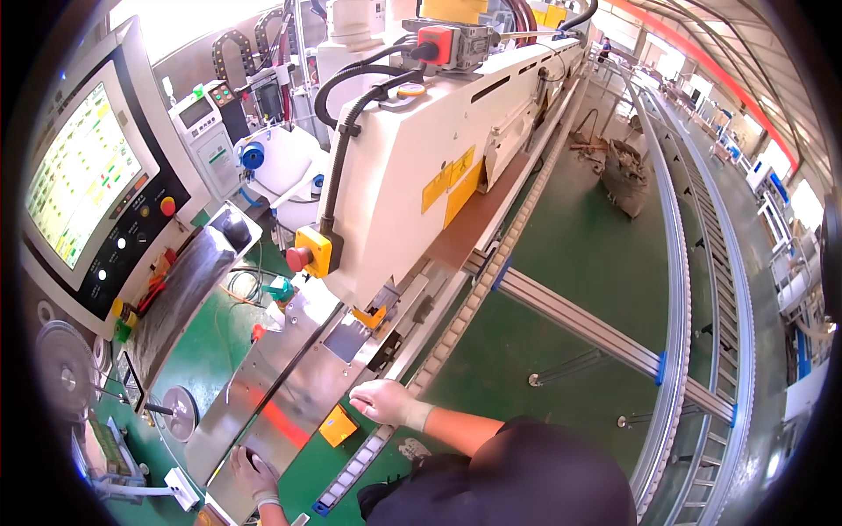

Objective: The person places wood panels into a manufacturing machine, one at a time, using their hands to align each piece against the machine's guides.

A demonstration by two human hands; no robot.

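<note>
Fingers apart, a pale-gloved left hand (254, 476) rests on the flat silvery metal bed (317, 386) before a long white machine (386, 167); whether the curled, pale-gloved right hand (386, 401) grips anything, I cannot tell.

Your left hand (255, 478) is on the plate (320, 386); the control panel (88, 175) stands left of the machine (399, 175); the rails (674, 263), right.

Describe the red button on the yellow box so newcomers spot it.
Find the long white machine. At its near end, left side, a yellow box carries a round red button. Unlike the red button beside the lit screen, it has its own box.
</note>
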